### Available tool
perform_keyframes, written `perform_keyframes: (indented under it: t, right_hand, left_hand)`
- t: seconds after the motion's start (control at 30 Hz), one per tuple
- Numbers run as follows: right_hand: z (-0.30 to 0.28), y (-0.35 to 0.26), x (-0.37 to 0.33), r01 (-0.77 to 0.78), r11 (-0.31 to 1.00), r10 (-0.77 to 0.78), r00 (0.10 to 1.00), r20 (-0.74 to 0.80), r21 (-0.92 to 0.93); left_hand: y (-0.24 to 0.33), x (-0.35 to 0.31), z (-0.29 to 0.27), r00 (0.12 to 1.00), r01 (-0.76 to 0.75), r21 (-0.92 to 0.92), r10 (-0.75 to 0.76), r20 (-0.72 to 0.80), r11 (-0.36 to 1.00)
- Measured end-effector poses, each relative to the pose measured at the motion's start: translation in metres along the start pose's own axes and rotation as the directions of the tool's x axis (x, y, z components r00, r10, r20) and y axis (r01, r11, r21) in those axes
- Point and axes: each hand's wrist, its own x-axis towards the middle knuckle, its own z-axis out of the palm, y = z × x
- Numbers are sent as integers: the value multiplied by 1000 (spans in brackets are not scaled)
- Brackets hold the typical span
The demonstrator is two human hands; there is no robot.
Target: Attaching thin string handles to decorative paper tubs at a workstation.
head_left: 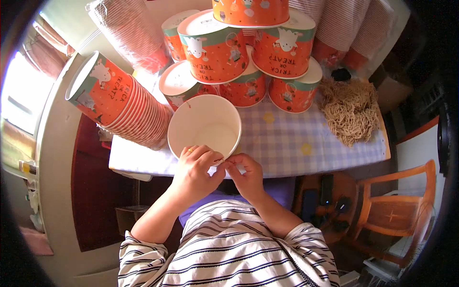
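A paper bucket (205, 125), white inside, stands at the table's near edge with its mouth tilted toward me. My left hand (193, 167) is closed over its near rim, fingers inside and thumb outside. Right beside it, my right hand (246, 173) pinches at the same rim, its fingertips meeting those of the left. Whatever is between the right fingertips is too small to make out. On the bucket's far inner wall, near the rim, shows a small reddish-brown mark or bit of cord (188, 104).
Orange printed buckets (217, 55) are piled upside down behind. A nested stack of buckets (129, 103) leans at the left. Beige cords (350, 112) lie heaped on the right of the checked tablecloth (282, 143). Wrapped stacks (126, 31) stand at the back; a wooden chair (394, 210) is lower right.
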Motion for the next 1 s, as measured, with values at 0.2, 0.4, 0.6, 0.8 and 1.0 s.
perform_keyframes:
  t: [0.2, 0.4, 0.6, 0.8, 1.0]
  right_hand:
    - [6, 1, -3, -69, 978, 65, 998, 24, 197]
    - [3, -7, 0, 7, 994, -10, 1000, 22, 112]
    - [3, -8, 4, 82, 996, -82, 997, -14, 18]
    - [1, -14, 7, 70, 998, -70, 998, 3, -5]
    - [3, -14, 2, -21, 996, 16, 998, 62, 81]
  left_hand:
    - [1, 2, 5, 991, -122, 56, 125, -49, 991]
    - [-3, -3, 10, 981, -196, 133, 195, 20, 972]
    - [-8, -1, 9, 954, -294, 138, 299, -16, 946]
    - [-12, -1, 11, 951, -299, 111, 305, -47, 948]
    - [-9, 0, 7, 967, -253, 73, 255, -7, 965]
